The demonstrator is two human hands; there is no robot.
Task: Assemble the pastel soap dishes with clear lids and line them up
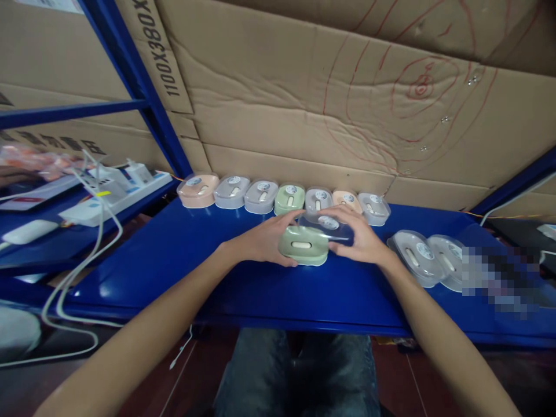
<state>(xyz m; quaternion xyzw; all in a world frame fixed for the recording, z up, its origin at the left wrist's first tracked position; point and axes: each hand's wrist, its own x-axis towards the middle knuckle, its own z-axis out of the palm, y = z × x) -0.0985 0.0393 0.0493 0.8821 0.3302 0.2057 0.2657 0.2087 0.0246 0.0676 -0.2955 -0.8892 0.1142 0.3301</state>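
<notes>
Green soap box between both hands

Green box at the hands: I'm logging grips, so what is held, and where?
Left hand grips the green box at its left end; right hand holds the clear lid over it.

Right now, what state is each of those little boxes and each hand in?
Green soap box: on the blue table, base held, clear lid lifted askew above it, not closed.
Left hand: gripping the box's left side.
Right hand: holding the clear lid.
Row of boxes along the cardboard wall: lids on, side by side.
Two clear-lidded boxes at right: lying tilted, overlapping.
Power strip: cables plugged in.
</notes>
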